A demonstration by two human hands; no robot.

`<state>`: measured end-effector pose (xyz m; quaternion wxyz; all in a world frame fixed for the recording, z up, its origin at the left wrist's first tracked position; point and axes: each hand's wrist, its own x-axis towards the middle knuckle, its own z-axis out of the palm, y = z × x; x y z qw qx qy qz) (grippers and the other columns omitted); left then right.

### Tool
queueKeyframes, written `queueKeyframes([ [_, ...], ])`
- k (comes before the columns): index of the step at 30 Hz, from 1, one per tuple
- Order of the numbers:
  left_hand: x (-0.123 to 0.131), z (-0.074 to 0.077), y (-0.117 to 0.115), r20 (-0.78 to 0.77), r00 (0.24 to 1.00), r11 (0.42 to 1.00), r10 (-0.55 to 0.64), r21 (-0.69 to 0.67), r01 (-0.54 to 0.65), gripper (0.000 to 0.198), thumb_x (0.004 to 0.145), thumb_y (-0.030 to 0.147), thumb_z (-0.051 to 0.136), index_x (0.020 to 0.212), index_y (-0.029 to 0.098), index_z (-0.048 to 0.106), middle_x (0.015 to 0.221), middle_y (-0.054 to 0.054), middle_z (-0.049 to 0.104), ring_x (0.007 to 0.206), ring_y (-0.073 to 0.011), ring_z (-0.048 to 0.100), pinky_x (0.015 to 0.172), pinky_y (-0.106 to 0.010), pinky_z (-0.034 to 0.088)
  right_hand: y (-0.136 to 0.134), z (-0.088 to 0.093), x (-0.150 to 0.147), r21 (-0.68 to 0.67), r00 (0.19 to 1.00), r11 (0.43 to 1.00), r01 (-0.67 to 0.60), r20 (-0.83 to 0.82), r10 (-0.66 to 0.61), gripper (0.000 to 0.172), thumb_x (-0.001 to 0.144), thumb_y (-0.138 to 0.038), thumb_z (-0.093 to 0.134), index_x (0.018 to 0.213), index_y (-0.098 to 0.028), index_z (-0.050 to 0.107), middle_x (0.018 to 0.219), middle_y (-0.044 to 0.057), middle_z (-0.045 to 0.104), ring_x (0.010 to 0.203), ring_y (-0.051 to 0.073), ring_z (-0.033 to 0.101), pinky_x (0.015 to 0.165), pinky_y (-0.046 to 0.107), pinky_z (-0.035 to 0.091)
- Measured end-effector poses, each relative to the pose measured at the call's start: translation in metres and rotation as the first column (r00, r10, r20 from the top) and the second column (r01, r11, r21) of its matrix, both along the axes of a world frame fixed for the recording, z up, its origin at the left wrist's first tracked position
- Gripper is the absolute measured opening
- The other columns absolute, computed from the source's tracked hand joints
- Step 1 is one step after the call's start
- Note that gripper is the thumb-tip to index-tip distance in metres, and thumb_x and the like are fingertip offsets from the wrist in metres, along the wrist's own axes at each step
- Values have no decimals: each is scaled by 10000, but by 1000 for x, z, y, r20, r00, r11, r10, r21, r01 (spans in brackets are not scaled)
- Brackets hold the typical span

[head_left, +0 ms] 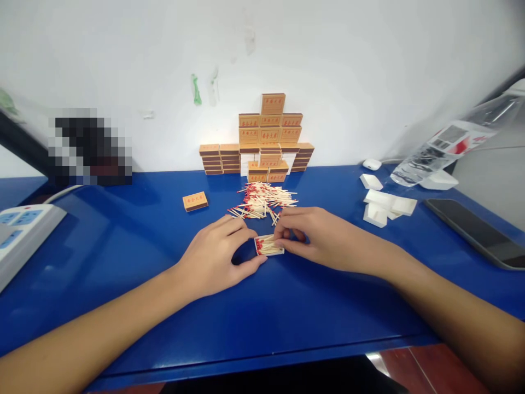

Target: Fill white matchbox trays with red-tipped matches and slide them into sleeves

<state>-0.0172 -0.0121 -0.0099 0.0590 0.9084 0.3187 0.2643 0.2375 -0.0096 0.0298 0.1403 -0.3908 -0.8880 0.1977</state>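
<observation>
A small white matchbox tray (269, 253) lies on the blue desk with red-headed matches (264, 244) in it. The thumb and fingers of my left hand (221, 249) steady its left end from both sides. Over the tray's right end, my right hand (307, 235) is closed in a pinch, its fingertips at the matches; how many it grips is hidden. Just behind both hands spreads a loose pile of matches (266, 200). A closed orange matchbox (196, 201) lies to the left of the pile.
Stacked matchboxes (270, 134) form a stepped structure against the wall. On the right are white tray pieces (389, 203), a tilted plastic bottle (447, 145), an earphone case (372, 163) and a phone (478, 232). A white power strip (33, 235) lies at the left edge.
</observation>
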Motion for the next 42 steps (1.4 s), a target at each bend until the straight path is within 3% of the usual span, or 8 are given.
queueKeyframes([
  [16, 1, 0, 0, -10, 1000, 1000, 5, -3, -5, 254, 956, 399, 720, 1058, 168, 728, 964, -66, 707, 885, -236, 655, 794, -393, 563, -2, -2, -1, 54, 1000, 999, 1, 4, -1, 94, 980, -138, 646, 921, -191, 698, 877, 9, 635, 760, 144, 559, 683, 277, 390],
  [30, 0, 0, 1, -9, 1000, 1000, 5, -9, -6, 240, 959, 398, 715, 1051, 177, 716, 976, -67, 705, 897, -237, 660, 803, -388, 559, -2, -6, 1, 111, 996, 993, -50, 77, 42, 130, 1015, -205, 650, 1002, -189, 779, 923, 39, 635, 739, 153, 592, 679, 294, 415],
  [42, 1, 0, 1, -12, 1000, 1000, 5, -23, -5, 252, 964, 409, 709, 1056, 175, 720, 983, -64, 705, 901, -235, 656, 812, -397, 565, -2, -5, -1, 96, 995, 995, -17, 95, 8, 104, 1030, -230, 652, 1001, -190, 743, 969, 47, 661, 786, 166, 628, 706, 302, 435],
])
